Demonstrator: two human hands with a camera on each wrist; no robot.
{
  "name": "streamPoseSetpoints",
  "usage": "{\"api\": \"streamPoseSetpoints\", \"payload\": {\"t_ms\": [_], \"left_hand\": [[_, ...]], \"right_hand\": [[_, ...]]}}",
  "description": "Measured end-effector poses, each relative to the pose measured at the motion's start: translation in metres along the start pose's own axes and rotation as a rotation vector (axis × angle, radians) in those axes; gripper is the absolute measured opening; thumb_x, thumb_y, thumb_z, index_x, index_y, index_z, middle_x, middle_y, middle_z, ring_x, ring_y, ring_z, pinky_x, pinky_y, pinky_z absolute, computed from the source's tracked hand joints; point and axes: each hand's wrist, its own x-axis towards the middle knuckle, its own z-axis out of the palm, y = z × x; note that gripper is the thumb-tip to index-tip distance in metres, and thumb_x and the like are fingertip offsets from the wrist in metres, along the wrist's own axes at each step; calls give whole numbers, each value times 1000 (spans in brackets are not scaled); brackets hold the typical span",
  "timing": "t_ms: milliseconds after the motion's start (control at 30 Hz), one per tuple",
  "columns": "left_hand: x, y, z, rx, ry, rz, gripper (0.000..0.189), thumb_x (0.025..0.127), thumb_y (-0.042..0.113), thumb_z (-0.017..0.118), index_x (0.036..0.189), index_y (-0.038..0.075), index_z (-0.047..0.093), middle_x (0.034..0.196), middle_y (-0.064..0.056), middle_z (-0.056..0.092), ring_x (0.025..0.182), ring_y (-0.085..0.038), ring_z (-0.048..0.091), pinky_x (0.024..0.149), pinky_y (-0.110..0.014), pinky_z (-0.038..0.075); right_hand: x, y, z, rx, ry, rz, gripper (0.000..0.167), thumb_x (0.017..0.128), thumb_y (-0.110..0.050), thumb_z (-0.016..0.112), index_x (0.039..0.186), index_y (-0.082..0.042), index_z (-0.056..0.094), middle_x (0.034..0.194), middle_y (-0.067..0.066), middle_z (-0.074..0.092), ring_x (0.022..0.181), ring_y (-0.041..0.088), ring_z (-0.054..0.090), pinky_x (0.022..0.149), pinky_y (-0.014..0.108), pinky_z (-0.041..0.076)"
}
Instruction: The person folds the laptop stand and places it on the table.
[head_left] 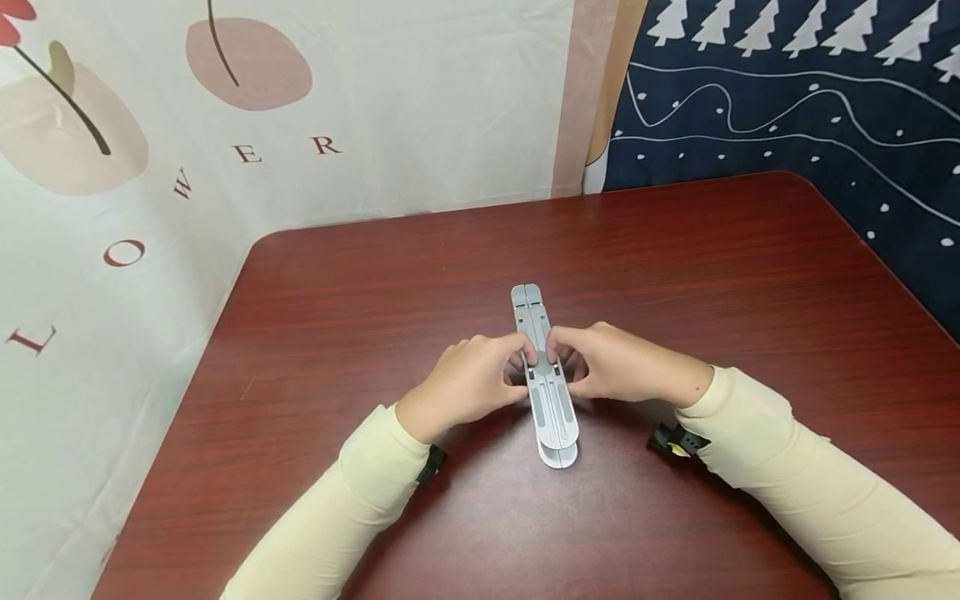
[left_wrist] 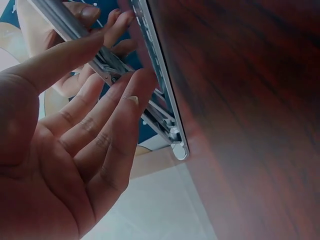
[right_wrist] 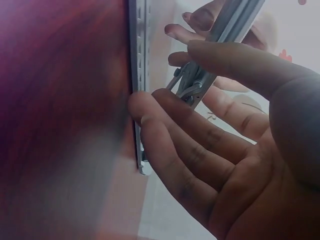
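A silver folding laptop stand (head_left: 553,412) lies lengthwise on the table, its two long halves side by side. My left hand (head_left: 467,382) grips its left edge near the middle, and my right hand (head_left: 626,364) holds the right edge opposite. From the left wrist view, the stand's upper bar (left_wrist: 67,22) is tilted up off the lower rail (left_wrist: 159,65), with a hinged link between them. Fingers (right_wrist: 170,145) of the right hand reach into that gap, while the thumb lies against the upper bar. The lower rail rests on the tabletop.
The dark red wooden table (head_left: 360,325) has rounded far corners. A pale curtain (head_left: 420,100) with printed letters hangs behind and to the left, a navy tree-patterned cloth (head_left: 750,108) at the right. Dark straps (head_left: 678,440) sit at both wrists, below cream sleeves.
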Motion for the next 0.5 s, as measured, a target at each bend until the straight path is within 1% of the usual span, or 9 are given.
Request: {"api": "streamPoseSetpoints", "payload": {"t_ms": [200,333,500], "left_hand": [[1,-1,3,17,-17,15,30,79,26,83,101,24,62,86,11,75,69,-3,61,65,-35,49],[1,-1,4,32,-26,18,30,79,26,84,101,24,62,86,11,74,69,-4,61,65,-35,49],[1,-3,6,48,-43,21,30,79,28,84,101,24,64,91,12,75,73,-4,63,67,-37,50]], "right_hand": [[1,-1,3,-23,-23,9,31,77,-7,79,94,-13,55,81,-1,68,61,5,60,56,22,50],[1,-1,4,-74,-27,6,31,75,-6,80,94,-13,55,74,-1,63,60,3,54,56,22,47],[0,1,6,-128,-31,-30,32,74,-4,80,93,-12,55,75,-2,59,62,2,49,58,22,44]]}}
